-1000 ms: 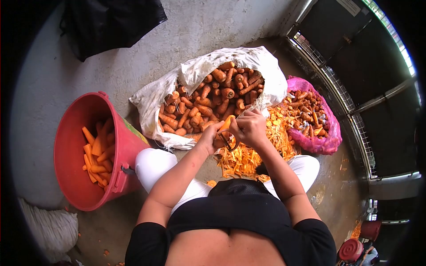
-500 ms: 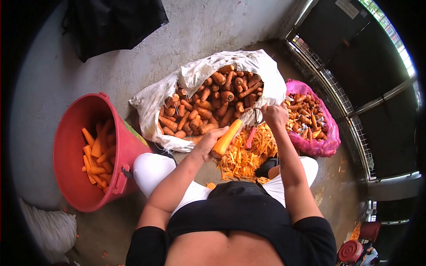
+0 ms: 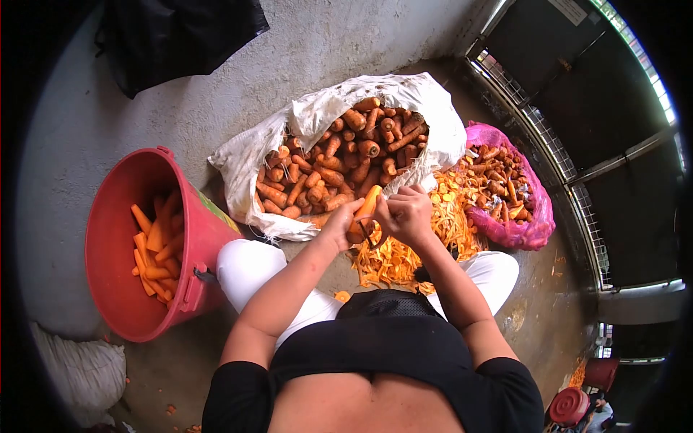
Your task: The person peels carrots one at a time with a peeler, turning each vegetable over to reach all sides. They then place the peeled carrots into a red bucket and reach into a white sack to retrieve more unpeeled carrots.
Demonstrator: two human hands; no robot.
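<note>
My left hand [image 3: 338, 226] is closed around a peeled orange carrot [image 3: 370, 203], held at a slant over the floor between my knees. My right hand [image 3: 407, 215] is closed on a peeler, its handle hidden in my fist. The dark peeler head [image 3: 375, 237] is at the lower part of the carrot. A heap of carrot peelings [image 3: 393, 265] lies below my hands. Beyond them, a white sack [image 3: 253, 148] lies open, full of unpeeled carrots [image 3: 332, 177].
At left, a red bucket [image 3: 108, 238] holds peeled carrots [image 3: 155, 256]. A pink bag [image 3: 538, 209] of carrot scraps stands right of the peelings. A black bag [image 3: 180, 40] hangs on the wall; a white sack [image 3: 79, 368] lies lower left. Red buckets [image 3: 569, 405] and a person are at far right.
My right hand has come down and left with the peeler, from beyond the carrot's tip to its near part. The carrot now points more upright. A pink object above the peelings is no longer visible.
</note>
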